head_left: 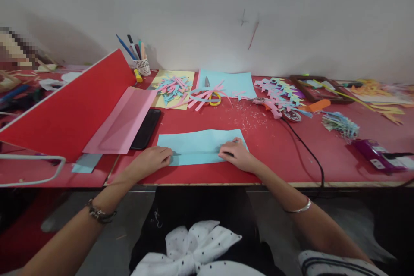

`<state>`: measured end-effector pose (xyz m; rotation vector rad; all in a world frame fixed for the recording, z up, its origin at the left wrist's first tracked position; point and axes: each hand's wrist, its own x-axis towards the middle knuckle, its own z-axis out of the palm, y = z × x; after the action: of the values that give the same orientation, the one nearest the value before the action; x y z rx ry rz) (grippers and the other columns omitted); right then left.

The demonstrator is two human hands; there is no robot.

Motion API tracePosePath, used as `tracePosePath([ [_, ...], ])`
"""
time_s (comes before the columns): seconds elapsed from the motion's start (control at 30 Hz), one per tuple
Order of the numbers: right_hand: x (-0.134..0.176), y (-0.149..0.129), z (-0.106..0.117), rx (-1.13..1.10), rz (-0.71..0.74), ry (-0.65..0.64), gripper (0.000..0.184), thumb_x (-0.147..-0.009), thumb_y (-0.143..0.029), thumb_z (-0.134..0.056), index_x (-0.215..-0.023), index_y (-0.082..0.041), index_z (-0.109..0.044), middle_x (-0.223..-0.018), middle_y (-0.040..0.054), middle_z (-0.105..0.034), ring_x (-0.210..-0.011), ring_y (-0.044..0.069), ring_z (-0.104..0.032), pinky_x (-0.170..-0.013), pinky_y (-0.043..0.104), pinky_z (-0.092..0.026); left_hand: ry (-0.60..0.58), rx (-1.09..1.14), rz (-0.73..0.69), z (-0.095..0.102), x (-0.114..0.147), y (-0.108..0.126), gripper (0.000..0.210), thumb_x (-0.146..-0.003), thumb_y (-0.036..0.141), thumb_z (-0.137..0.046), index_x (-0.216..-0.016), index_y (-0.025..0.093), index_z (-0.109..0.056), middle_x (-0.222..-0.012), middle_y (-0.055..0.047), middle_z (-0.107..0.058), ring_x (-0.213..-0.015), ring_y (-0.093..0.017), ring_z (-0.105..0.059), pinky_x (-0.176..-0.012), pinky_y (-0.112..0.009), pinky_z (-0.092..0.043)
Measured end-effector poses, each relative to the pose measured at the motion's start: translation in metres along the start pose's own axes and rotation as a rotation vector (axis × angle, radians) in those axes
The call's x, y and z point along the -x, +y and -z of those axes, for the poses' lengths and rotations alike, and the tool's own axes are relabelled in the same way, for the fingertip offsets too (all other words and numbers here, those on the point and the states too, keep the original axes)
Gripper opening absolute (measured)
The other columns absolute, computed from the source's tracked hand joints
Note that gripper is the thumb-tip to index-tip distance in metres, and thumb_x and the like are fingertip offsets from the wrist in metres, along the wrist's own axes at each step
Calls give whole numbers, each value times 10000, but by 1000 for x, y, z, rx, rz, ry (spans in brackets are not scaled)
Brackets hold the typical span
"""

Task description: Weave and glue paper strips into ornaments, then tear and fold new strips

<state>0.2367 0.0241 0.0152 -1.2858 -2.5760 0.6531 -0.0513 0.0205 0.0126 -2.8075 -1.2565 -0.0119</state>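
Observation:
A light blue sheet of paper (197, 143) lies crosswise near the table's front edge, with a crease or fold running along its lower part. My left hand (158, 158) is closed at its lower left end, fingers curled on the paper. At the right end, my right hand (238, 155) has its fingers bent and pressed together on the sheet. Something thin and dark shows under the right fingers; what it is I cannot make out. Left of the paper lie a black phone (147, 128) and a pink sheet (126, 116).
A red board (97, 99) stands tilted at left. Behind are paper strips (174, 88), yellow-handled scissors (214, 98), a pen cup (142, 65) and a pink glue gun (270, 105) with a trailing cord. A purple power strip (377, 155) sits at right.

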Motion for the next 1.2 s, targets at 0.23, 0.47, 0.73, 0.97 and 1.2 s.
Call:
tracePosePath([
  [0.23, 2, 3, -1, -5, 16, 10, 317, -878, -339, -342, -669, -175, -515, -708, -5, -592, -698, 127, -487, -764, 321, -198, -20, 62, 95, -7, 16, -14, 221, -743, 120, -326, -656, 198, -513, -612, -1, -597, -611, -132, -566, -595, -230, -387],
  [0.47, 8, 4, 0, 55, 5, 51, 289, -870, -301, -359, -677, -180, -537, -707, 0, -607, -705, 131, -508, -768, 326, -194, -9, 112, 266, 9, 37, -24, 207, -744, 186, -322, -590, 203, -460, -565, 9, -573, -538, -121, -532, -522, -222, -349],
  [0.73, 13, -3, 2, 242, 89, 223, 138, -756, -212, -423, -754, -183, -558, -737, 16, -634, -731, 149, -526, -831, 356, -179, 246, 258, 108, 15, 3, 25, 258, -844, 291, -352, -898, 171, -574, -883, -57, -646, -818, -165, -583, -708, -266, -425],
  [0.97, -13, -45, -15, 296, 114, 126, 140, -773, -196, -422, -774, -173, -560, -757, 24, -639, -737, 148, -520, -849, 354, -176, 132, 224, 3, 6, -30, 58, 218, -862, 259, -401, -775, 165, -577, -725, -23, -621, -682, -155, -572, -634, -282, -385],
  [1.2, -23, -54, -19, 241, 23, 103, 141, -774, -138, -421, -739, -159, -556, -737, 26, -640, -715, 139, -528, -829, 345, -190, 15, 321, 1, 12, -24, 59, 143, -820, 285, -500, -769, 169, -565, -729, -4, -648, -641, -145, -571, -611, -266, -363],
])
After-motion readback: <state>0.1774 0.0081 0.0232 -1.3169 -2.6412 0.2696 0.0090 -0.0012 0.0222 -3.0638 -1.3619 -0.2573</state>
